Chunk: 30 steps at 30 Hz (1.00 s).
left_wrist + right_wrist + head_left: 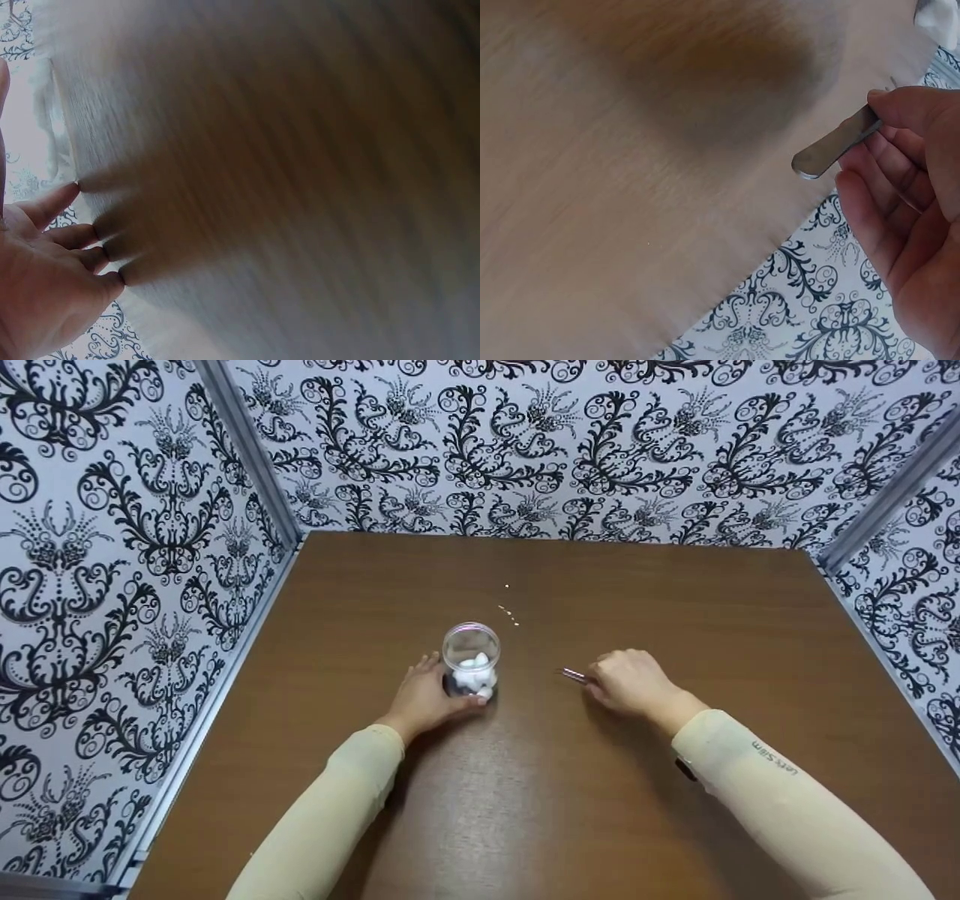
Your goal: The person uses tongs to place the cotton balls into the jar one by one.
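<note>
A clear round jar stands upright on the table, holding several white rounded pieces that look like cotton balls or smooth pebbles. My left hand holds the jar from its left side, thumb across the front near the base. In the left wrist view, fingertips of that hand meet the brown surface. To the right of the jar, my right hand pinches metal tweezers between thumb and fingers. The tweezers point left toward the jar, apart from it.
Several tiny white bits lie on the brown tabletop behind the jar. Patterned walls with metal posts enclose the table at the back and sides.
</note>
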{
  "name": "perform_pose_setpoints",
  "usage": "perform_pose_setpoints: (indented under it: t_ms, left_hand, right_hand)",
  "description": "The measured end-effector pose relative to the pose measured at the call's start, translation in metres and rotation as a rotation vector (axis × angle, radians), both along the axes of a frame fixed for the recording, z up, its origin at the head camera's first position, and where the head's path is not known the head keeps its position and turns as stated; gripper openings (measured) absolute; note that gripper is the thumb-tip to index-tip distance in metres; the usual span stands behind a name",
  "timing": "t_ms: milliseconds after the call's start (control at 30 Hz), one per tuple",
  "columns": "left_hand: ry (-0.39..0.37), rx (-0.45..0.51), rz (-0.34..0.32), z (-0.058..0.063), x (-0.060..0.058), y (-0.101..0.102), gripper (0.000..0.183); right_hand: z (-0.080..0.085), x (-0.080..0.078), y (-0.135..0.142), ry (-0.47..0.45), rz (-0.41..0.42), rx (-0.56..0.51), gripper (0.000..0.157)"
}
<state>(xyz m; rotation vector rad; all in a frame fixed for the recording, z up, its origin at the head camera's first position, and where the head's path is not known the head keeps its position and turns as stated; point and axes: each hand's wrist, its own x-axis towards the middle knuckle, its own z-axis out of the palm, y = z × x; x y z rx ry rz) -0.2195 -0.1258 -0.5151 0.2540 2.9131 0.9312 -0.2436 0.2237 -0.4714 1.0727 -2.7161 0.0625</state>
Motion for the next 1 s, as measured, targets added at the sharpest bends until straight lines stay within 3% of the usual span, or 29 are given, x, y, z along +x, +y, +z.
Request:
perform_pose_setpoints:
  t_ms: [167, 1000]
  left_hand:
    - [0.005, 0.001, -0.001, 0.0, 0.0, 0.0, 0.101]
    - [0.008, 0.004, -0.022, -0.001, 0.001, 0.004, 0.102]
  right_hand:
    - [-0.005, -0.001, -0.002, -0.03, 0.009, -0.009, 0.007]
    - [-0.019, 0.005, -0.005, -0.08, -0.017, -0.009, 0.015]
